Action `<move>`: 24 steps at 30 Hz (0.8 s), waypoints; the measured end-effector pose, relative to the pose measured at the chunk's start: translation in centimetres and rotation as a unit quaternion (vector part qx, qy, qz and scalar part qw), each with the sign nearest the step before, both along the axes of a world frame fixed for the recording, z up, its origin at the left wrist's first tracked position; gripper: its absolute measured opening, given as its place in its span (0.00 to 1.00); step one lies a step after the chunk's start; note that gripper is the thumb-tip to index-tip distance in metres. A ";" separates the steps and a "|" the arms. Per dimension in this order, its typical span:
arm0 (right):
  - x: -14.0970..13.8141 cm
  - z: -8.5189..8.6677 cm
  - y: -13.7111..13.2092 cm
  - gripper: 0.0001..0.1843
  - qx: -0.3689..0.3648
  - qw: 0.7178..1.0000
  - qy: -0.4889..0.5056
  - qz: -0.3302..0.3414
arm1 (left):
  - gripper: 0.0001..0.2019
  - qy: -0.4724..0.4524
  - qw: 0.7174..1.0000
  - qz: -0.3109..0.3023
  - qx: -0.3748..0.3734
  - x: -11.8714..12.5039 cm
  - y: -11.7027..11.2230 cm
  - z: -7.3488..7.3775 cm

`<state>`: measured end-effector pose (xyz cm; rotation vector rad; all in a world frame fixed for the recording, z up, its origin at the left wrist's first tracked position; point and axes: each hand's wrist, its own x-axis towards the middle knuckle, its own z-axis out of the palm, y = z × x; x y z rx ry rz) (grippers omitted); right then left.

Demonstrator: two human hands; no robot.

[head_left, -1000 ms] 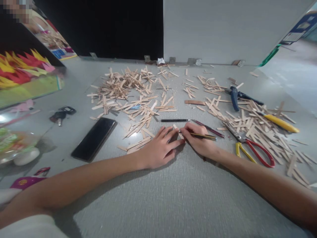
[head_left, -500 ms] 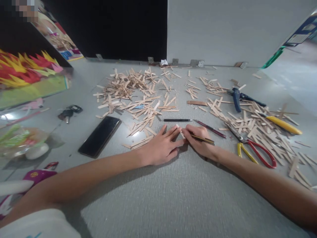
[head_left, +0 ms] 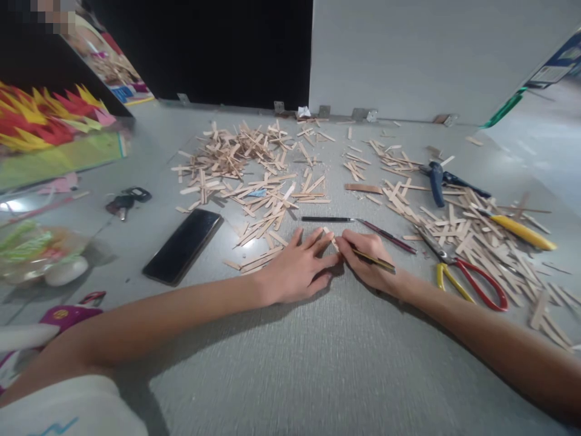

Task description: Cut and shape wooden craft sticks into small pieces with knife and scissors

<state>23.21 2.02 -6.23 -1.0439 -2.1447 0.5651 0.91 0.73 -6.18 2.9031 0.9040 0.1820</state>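
My left hand point(head_left: 297, 269) lies flat on the grey table point(head_left: 290, 363) with its fingers stretched out, pressing down on a small wooden stick point(head_left: 330, 236). My right hand point(head_left: 370, 260) is closed around a dark pencil with a yellow stripe point(head_left: 374, 260), and the pencil's tip meets the stick beside my left fingertips. Heaps of cut wooden sticks point(head_left: 254, 175) lie beyond both hands, with more wooden sticks point(head_left: 467, 230) to the right.
A black phone point(head_left: 184, 245) lies left of my left hand, with keys point(head_left: 124, 201) further left. A black pen point(head_left: 324, 219) and a maroon pencil point(head_left: 385, 235) lie just beyond my hands. Red-handled scissors point(head_left: 463, 275), blue pliers point(head_left: 438, 180) and a yellow-handled tool point(head_left: 517, 229) rest at the right. Coloured paper point(head_left: 45, 118) stands at the far left.
Both hands stay on the stick; my left fingers have spread slightly and the pencil has tilted a little. The view has shifted a bit.
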 end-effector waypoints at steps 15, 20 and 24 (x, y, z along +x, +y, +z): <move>-0.2 0.2 -0.5 0.23 -0.027 0.998 0.003 -0.050 | 0.23 -0.027 0.999 -0.001 -0.034 -0.1 0.0 -0.1; -0.3 0.6 -0.9 0.27 -0.051 0.995 0.021 -0.088 | 0.25 -0.030 0.999 -0.017 -0.027 -0.3 -0.1 -0.5; -0.1 0.6 -0.9 0.26 -0.054 0.991 0.029 -0.116 | 0.26 -0.026 0.999 -0.019 -0.026 -0.4 -0.2 -0.6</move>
